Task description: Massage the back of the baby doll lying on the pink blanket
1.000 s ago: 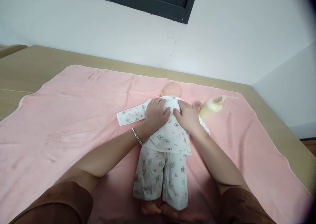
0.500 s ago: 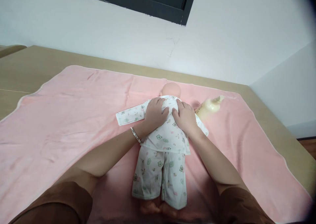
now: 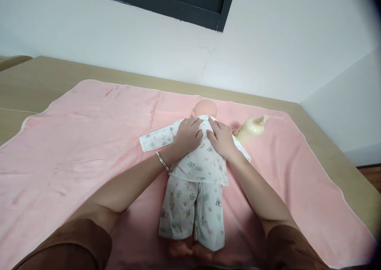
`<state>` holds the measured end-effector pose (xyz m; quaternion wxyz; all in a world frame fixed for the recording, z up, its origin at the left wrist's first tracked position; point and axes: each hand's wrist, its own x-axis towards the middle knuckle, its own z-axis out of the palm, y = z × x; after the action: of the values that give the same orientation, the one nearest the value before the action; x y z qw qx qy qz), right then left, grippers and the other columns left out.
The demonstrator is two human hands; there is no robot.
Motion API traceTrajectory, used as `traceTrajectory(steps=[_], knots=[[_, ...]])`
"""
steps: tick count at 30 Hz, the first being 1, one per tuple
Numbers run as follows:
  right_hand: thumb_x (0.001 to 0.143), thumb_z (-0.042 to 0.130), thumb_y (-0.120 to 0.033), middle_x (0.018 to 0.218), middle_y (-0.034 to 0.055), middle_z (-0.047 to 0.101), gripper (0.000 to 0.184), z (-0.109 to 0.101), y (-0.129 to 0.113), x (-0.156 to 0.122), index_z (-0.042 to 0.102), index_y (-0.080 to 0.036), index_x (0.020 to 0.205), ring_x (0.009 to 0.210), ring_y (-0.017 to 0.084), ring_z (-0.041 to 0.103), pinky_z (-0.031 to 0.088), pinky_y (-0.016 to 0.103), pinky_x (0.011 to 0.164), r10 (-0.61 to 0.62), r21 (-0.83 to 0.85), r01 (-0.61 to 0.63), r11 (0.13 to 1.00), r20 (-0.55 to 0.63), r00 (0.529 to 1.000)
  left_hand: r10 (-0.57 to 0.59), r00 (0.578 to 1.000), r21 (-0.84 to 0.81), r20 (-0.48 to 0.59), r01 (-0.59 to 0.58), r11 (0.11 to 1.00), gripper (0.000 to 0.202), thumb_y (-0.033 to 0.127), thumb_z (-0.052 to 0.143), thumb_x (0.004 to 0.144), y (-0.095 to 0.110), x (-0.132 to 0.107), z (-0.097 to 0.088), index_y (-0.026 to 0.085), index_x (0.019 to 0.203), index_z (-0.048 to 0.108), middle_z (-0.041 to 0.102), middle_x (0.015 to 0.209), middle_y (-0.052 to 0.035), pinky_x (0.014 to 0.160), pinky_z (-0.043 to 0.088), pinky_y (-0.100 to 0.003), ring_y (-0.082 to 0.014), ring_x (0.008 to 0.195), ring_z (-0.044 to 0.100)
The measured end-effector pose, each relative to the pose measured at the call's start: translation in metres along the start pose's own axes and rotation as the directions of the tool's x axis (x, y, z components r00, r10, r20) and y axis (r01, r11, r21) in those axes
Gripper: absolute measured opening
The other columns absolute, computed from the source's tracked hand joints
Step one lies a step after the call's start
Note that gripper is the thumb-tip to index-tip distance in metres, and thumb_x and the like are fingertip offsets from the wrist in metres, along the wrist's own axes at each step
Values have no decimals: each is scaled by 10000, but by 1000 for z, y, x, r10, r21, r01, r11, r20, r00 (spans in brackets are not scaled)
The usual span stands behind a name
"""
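A baby doll (image 3: 195,190) in white printed pyjamas lies on a pink blanket (image 3: 74,143), head (image 3: 204,108) away from me and feet near me. My left hand (image 3: 187,135) rests flat on the left side of the doll's chest, fingers stretched toward the collar. A thin bracelet (image 3: 162,161) circles that wrist. My right hand (image 3: 219,138) lies flat on the right side of the chest, thumb near the shirt's middle. The two hands almost touch. The doll's left sleeve (image 3: 154,139) lies spread out to the left.
A cream baby bottle (image 3: 251,126) lies on the blanket just right of the doll's shoulder. The blanket covers a tan wooden table (image 3: 38,73) against a white wall, under a dark window frame (image 3: 178,4). The table's right edge (image 3: 342,159) drops to the floor.
Both hands have slid slightly closer together and toward the doll's collar on the shirt. The doll and bottle stay where they were.
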<state>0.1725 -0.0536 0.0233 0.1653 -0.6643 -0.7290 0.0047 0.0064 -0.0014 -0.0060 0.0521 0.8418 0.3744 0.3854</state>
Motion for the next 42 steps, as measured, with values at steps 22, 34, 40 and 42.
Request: traceTrajectory(steps=[22,34,40,42], knots=[[1016,342,-436,1622,165,299,619,-3,-9,-3,271,-174,1572,1496,348,281,219,666,1158,77,10,-78,997,62,995,42,999,-20,-32,-42,999,369,203,417,916,1,-5,-1,146,1206,639,664,1270,-137,1079,449,-488,-273,1215,589],[1038,298,-466,1559,210,403,613,-12,-16,-11,309,-134,1553,1448,366,365,191,660,1160,42,-111,-36,993,54,998,-77,996,-23,-48,76,997,447,236,476,867,2,-6,1,125,1290,571,611,1295,-160,1063,444,-483,-296,1211,551],[1041,272,-425,1622,186,291,598,-10,-11,-7,259,-156,1575,1483,376,293,222,658,1149,-18,-90,27,996,103,994,60,998,-48,-34,-61,997,375,189,425,898,-1,-6,0,151,1200,644,636,1281,-137,1072,434,-479,-272,1202,566],[1042,278,-386,1566,195,398,555,-11,-18,-11,364,-129,1527,1445,365,362,220,629,1161,-21,-131,30,991,64,998,62,996,-47,-71,-65,997,331,193,444,896,1,-7,-2,151,1132,671,670,1212,-128,1041,458,-459,-267,1161,586]])
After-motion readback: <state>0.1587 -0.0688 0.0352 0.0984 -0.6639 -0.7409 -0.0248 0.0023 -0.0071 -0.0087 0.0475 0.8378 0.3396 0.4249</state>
